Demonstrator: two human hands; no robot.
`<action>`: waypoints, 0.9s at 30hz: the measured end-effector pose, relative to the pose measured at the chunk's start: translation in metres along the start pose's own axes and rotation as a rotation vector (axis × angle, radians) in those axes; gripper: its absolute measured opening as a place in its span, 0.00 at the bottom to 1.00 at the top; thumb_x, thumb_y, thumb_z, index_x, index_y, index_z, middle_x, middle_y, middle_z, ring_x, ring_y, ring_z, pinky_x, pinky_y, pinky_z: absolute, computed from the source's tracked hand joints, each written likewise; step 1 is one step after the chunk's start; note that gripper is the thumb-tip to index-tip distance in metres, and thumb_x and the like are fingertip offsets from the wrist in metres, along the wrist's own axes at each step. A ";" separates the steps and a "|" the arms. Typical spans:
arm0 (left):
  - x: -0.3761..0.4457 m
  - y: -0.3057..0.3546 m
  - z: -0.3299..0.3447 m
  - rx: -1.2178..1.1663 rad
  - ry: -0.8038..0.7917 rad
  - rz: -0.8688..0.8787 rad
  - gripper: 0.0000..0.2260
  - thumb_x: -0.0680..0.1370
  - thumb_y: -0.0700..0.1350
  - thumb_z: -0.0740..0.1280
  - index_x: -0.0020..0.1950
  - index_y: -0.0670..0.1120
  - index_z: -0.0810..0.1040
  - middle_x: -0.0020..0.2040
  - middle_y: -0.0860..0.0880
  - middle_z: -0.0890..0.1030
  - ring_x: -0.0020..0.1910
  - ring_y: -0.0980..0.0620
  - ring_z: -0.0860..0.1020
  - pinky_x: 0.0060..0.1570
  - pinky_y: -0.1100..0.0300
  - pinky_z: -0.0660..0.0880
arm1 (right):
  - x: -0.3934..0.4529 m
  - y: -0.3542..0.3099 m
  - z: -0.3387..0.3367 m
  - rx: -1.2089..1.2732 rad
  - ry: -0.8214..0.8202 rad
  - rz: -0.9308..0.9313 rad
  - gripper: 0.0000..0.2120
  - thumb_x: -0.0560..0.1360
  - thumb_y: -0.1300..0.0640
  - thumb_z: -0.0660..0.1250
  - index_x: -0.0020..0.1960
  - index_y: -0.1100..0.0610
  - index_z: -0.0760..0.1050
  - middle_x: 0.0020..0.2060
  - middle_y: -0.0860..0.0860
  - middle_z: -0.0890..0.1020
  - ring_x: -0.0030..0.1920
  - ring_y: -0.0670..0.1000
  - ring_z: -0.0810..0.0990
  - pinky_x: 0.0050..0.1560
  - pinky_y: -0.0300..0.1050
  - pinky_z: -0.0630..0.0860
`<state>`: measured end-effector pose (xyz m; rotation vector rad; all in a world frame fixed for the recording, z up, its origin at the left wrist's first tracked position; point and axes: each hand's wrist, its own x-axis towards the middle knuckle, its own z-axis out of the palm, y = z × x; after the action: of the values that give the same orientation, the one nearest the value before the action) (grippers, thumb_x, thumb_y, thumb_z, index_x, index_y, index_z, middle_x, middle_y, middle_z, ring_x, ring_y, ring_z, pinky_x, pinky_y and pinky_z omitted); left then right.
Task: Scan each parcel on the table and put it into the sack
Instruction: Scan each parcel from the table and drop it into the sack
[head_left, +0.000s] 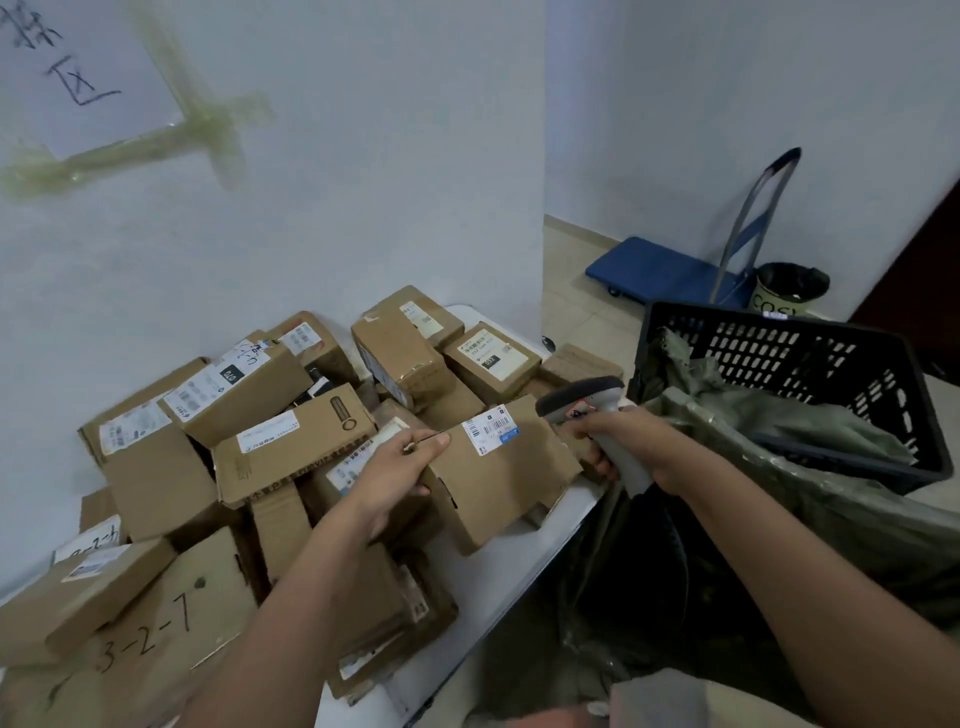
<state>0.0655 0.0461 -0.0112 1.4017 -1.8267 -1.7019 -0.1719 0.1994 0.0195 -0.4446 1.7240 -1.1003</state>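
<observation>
My left hand (400, 467) grips the left edge of a brown cardboard parcel (506, 478) and holds it tilted above the table, its white barcode label (492, 427) facing up. My right hand (621, 441) grips a grey handheld scanner (582, 397), whose head points at that label from the right. Several more cardboard parcels (291, 431) lie piled on the white table (498, 566). The dark green sack (769, 519) hangs open just right of the table, below my right forearm.
A black slotted plastic crate (810, 358) stands behind the sack. Farther back on the tiled floor are a blue folding trolley (670, 270) and a small bin (789, 291). A white wall (363, 182) runs close behind the parcel pile.
</observation>
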 end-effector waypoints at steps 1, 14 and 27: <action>-0.003 -0.001 0.009 0.015 -0.035 -0.010 0.10 0.79 0.55 0.68 0.58 0.54 0.79 0.55 0.50 0.81 0.54 0.51 0.78 0.42 0.59 0.76 | 0.000 0.011 -0.010 0.029 0.035 0.034 0.05 0.77 0.60 0.68 0.44 0.61 0.75 0.27 0.55 0.75 0.24 0.49 0.72 0.23 0.37 0.70; -0.013 -0.067 0.186 0.011 -0.458 -0.506 0.12 0.82 0.46 0.65 0.64 0.45 0.76 0.57 0.45 0.77 0.54 0.49 0.78 0.46 0.56 0.82 | -0.024 0.195 -0.149 0.353 0.353 0.481 0.11 0.79 0.54 0.67 0.43 0.61 0.74 0.31 0.55 0.76 0.31 0.51 0.74 0.33 0.43 0.71; 0.007 -0.168 0.333 -0.219 -0.332 -0.912 0.15 0.81 0.43 0.66 0.66 0.39 0.74 0.57 0.39 0.77 0.56 0.44 0.77 0.39 0.57 0.83 | -0.024 0.279 -0.195 0.538 0.373 0.640 0.12 0.79 0.52 0.67 0.43 0.61 0.74 0.32 0.54 0.75 0.32 0.49 0.74 0.31 0.40 0.73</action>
<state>-0.1112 0.2708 -0.2509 2.1250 -1.0844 -2.5805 -0.2790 0.4518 -0.1837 0.6439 1.6098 -1.1370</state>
